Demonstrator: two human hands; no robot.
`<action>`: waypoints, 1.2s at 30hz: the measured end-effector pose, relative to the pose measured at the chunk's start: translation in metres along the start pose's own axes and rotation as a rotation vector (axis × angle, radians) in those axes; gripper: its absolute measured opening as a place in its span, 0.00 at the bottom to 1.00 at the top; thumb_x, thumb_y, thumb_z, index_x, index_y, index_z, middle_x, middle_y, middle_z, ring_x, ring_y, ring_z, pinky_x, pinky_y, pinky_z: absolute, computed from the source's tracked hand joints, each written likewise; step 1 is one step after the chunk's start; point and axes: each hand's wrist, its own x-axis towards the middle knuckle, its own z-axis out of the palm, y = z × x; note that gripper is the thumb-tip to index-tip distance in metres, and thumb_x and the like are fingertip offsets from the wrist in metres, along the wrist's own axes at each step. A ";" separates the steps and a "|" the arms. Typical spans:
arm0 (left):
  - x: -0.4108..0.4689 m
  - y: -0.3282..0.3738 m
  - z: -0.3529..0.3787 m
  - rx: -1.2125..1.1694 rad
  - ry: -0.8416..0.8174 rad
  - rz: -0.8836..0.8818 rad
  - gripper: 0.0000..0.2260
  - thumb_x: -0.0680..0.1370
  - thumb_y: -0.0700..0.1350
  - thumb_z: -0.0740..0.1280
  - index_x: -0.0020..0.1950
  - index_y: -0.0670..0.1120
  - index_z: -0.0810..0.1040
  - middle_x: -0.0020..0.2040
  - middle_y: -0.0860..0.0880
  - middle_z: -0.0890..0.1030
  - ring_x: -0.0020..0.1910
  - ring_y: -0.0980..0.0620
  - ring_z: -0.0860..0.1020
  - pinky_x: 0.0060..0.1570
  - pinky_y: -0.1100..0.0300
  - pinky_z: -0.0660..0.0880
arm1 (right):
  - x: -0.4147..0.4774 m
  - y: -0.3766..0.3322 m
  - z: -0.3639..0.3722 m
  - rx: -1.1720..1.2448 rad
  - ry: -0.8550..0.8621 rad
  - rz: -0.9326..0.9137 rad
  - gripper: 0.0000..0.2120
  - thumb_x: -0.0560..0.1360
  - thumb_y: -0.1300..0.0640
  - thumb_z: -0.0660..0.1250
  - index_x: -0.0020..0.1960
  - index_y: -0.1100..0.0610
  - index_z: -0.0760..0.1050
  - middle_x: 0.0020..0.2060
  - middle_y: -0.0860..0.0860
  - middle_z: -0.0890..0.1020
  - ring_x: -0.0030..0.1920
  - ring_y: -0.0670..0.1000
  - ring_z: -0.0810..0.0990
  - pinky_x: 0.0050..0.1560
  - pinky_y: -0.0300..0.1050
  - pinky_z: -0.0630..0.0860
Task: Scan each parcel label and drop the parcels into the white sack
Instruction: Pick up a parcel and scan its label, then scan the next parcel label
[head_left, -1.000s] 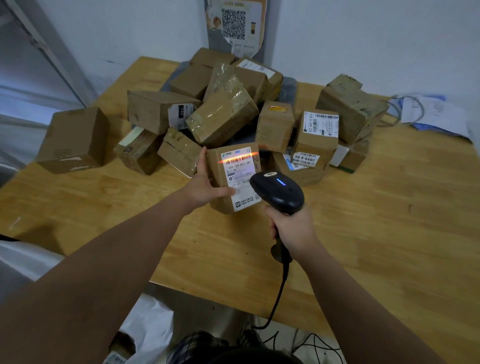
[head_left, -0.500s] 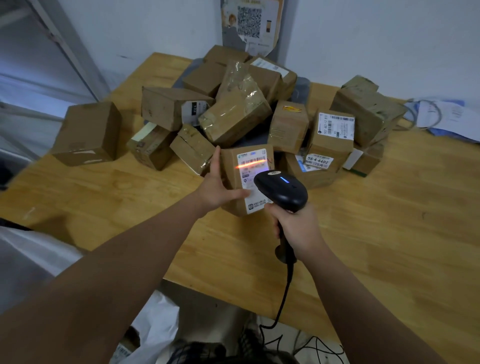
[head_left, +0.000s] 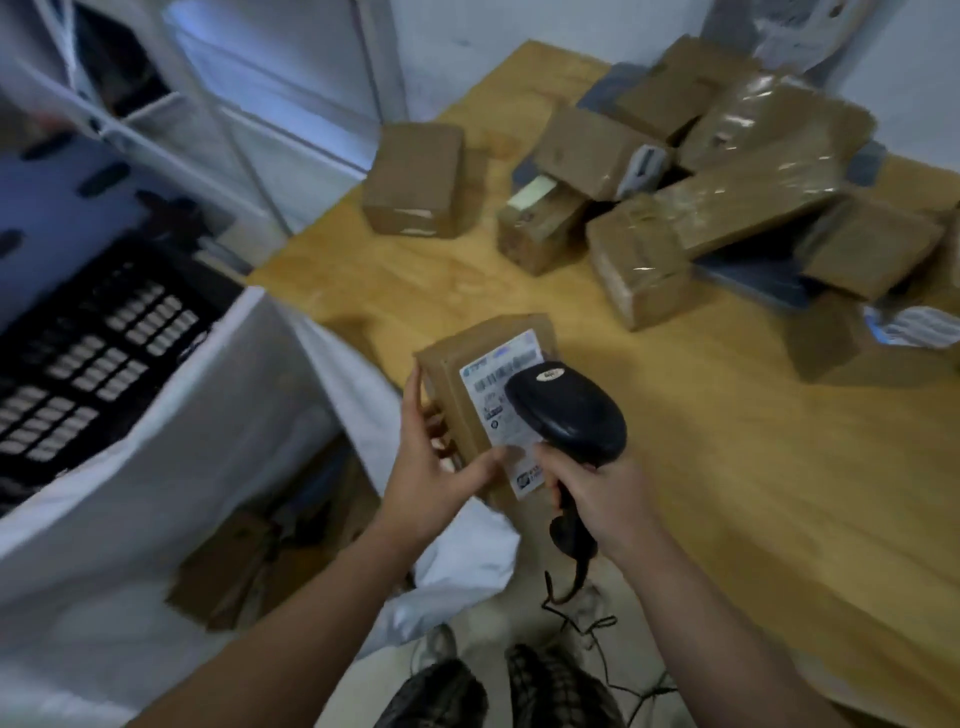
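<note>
A person's left hand (head_left: 441, 470) grips a parcel (head_left: 470, 343) just above the near left edge of the table (head_left: 727, 467). The fingers curl round the parcel's left side and the thumb lies across its front. The parcel is a single small brown cardboard box held upright, with one white printed label (head_left: 493, 387) on its face; the print is too blurred to read. The right hand (head_left: 597, 499) is wrapped round the handle of one black scanner (head_left: 566, 410). The scanner's head overlaps the right part of the label, and its cable (head_left: 571, 587) hangs below the table edge. One white sack (head_left: 104, 545) stands open off the table's left side, with brown cardboard showing inside, too blurred to count. On the table's far side lies a heap (head_left: 753, 192) of at least seven brown boxes, several wrapped in glossy tape. One more box (head_left: 415, 187) sits apart at the far left corner. One black crate (head_left: 93, 353) stands left of the table, beyond the sack.
</note>
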 end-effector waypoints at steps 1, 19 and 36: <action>-0.013 -0.016 -0.020 -0.010 0.049 -0.026 0.48 0.67 0.56 0.76 0.73 0.65 0.44 0.63 0.58 0.70 0.55 0.68 0.75 0.49 0.69 0.76 | -0.003 0.009 0.021 -0.004 -0.027 0.024 0.22 0.73 0.64 0.71 0.22 0.54 0.71 0.20 0.52 0.72 0.23 0.50 0.71 0.29 0.40 0.70; 0.047 -0.216 -0.165 1.373 -0.089 -0.308 0.34 0.78 0.61 0.61 0.78 0.50 0.51 0.74 0.38 0.55 0.70 0.38 0.59 0.68 0.45 0.58 | 0.034 0.121 0.185 -0.369 -0.098 0.223 0.16 0.72 0.60 0.71 0.27 0.58 0.72 0.18 0.47 0.74 0.23 0.44 0.74 0.34 0.43 0.73; 0.029 -0.141 -0.125 1.096 -0.004 0.032 0.19 0.79 0.50 0.63 0.69 0.45 0.70 0.63 0.44 0.73 0.60 0.43 0.72 0.57 0.49 0.70 | 0.024 0.083 0.138 -0.309 0.073 0.229 0.10 0.71 0.61 0.72 0.34 0.61 0.76 0.25 0.54 0.77 0.26 0.50 0.76 0.36 0.47 0.74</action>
